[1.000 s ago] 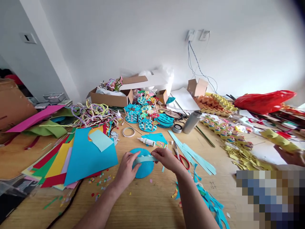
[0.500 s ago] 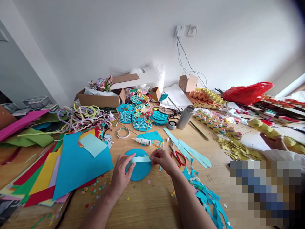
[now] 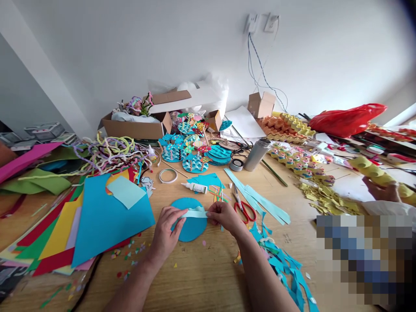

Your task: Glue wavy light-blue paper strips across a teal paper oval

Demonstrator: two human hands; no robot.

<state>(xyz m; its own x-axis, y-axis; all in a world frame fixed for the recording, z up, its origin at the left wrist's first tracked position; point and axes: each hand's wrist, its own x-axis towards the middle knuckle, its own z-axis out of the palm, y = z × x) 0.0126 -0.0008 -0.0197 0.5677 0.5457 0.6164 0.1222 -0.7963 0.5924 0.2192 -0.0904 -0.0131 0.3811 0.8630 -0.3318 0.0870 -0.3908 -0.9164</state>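
A pale blue paper strip stretches between my two hands, above a round blue paper disc. My left hand pinches the strip's left end over the disc's left side. At the other end, my right hand pinches it near the disc's right edge. A wavy pale strip shows on the disc just behind the held one; whether it is glued down I cannot tell. Beyond the disc lies a white glue bottle. Red-handled scissors rest right of my right hand.
Coloured sheets are stacked at left, with pipe cleaners behind. Finished blue paper pieces stand at the back. More pale strips, a steel flask and blue scraps are at right. Another person's hand holds a yellow egg-carton piece.
The strip, curved half a second ago, is now straighter between my hands. The view has shifted slightly. Both hands keep their pinch.
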